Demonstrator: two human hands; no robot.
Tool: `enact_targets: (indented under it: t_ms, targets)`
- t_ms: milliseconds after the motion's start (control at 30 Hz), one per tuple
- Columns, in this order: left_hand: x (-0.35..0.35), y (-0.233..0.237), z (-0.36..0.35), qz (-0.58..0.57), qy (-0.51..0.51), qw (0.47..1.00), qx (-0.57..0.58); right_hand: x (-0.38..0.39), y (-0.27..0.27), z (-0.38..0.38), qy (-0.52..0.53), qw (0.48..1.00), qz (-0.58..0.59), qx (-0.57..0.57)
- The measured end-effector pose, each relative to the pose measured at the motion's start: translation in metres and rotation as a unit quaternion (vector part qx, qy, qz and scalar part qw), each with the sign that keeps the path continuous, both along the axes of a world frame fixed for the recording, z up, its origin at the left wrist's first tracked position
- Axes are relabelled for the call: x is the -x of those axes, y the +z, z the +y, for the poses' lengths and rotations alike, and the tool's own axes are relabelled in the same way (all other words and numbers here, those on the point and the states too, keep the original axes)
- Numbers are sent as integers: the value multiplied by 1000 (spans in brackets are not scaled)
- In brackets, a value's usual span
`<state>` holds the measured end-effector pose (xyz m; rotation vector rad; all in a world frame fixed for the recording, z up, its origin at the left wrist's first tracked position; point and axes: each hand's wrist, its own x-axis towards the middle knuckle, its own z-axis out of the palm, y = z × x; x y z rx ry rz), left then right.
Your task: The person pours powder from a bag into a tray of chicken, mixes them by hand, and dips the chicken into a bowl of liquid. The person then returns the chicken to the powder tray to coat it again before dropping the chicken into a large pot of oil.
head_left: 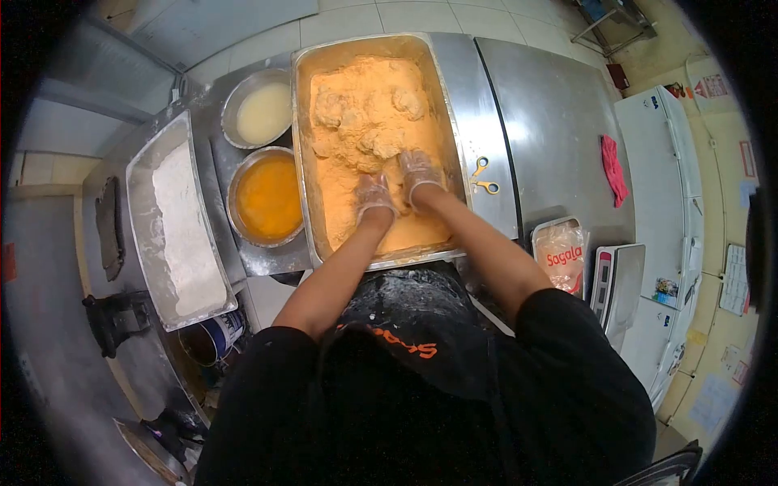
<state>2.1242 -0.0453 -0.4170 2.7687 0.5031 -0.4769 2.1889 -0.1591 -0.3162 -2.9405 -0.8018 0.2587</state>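
A large metal tray (pixel 303 202) in front of me holds an orange-coloured breading powder (pixel 344 231). Several powder-coated lumps lie in it, one of them a lump (pixel 383 143) just beyond my hands. Both hands wear clear plastic gloves dusted with the powder. My left hand (pixel 374 193) points down into the powder, its fingers stretched out and the tips partly sunk. To its right, my right hand (pixel 420 173) reaches slightly farther in, fingers extended beside the coated lump. Neither hand visibly grips anything, though what lies under the fingers is hidden.
Left of the tray stand a bowl of pale liquid (pixel 263 113), a bowl of orange-yellow liquid (pixel 269 197) and a long pan of white flour (pixel 185 231). To the right are yellow-handled scissors (pixel 485 176), a bagged tray (pixel 561 251), a scale (pixel 620 283) and a pink cloth (pixel 613 170).
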Motion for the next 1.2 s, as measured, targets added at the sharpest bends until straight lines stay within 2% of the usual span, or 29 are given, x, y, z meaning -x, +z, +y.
enact_targets:
  t_ms: [67,100,167,200,267,300,333,367,400,433,533,600,633,667,733,800,833,933,967,1033,1067,1100,1133,1167,1200]
  targets:
    - [-16,56,17,87,-30,993,72,-14,-5,-6,5,991,132,-29]
    - [-14,70,33,117,-47,986,107,-17,-6,-8,7,979,198,-44]
    - [-19,94,73,171,-86,966,171,-22,41,-5,47,957,278,71]
    - [-18,104,80,155,-108,977,103,-22,57,-4,66,937,317,129]
    - [1,127,84,127,-149,980,-30,-8,44,-6,78,958,266,72]
    - [3,139,69,171,-113,978,-46,2,34,-8,85,966,240,46]
    - [10,102,63,157,-110,979,-73,19,17,-5,75,967,239,36]
    - [18,36,58,140,-108,979,-102,34,-3,2,63,969,236,25]
    - [15,48,51,176,-97,977,-65,40,-14,5,53,972,230,15]
    - [12,59,44,213,-85,973,-29,37,-13,4,77,957,280,23]
    - [20,55,68,210,-152,963,69,17,-5,1,138,900,410,49]
    - [16,71,83,220,-240,941,90,-2,15,-7,162,858,483,68]
    - [20,76,86,228,-280,927,104,-3,20,-15,106,882,453,70]
    - [34,75,84,159,-230,958,67,1,25,-26,50,902,422,73]
    - [50,70,75,106,-202,974,9,27,17,-28,-7,937,342,76]
    - [58,53,60,156,-167,973,38,63,-17,-19,-6,968,241,75]
    - [52,53,61,196,-155,965,80,46,-18,-20,-6,903,425,56]
    - [31,89,87,258,-132,933,216,0,24,-28,-17,751,660,-26]
    - [23,103,95,250,-108,934,233,-10,27,-30,85,876,473,-31]
    - [4,119,102,167,-9,959,227,-41,119,-21,-53,862,480,-153]
    - [-9,116,98,76,81,974,199,-55,90,-15,-162,894,367,-201]
    - [-28,111,91,-17,167,970,176,-69,47,-6,-264,901,243,-243]
    - [-47,111,85,-116,257,945,167,-82,18,10,-295,903,194,-243]
    - [-72,100,82,-72,234,961,130,-90,-8,32,-326,902,147,-240]
    - [-93,87,76,-83,260,954,124,-95,-27,51,-355,899,99,-236]
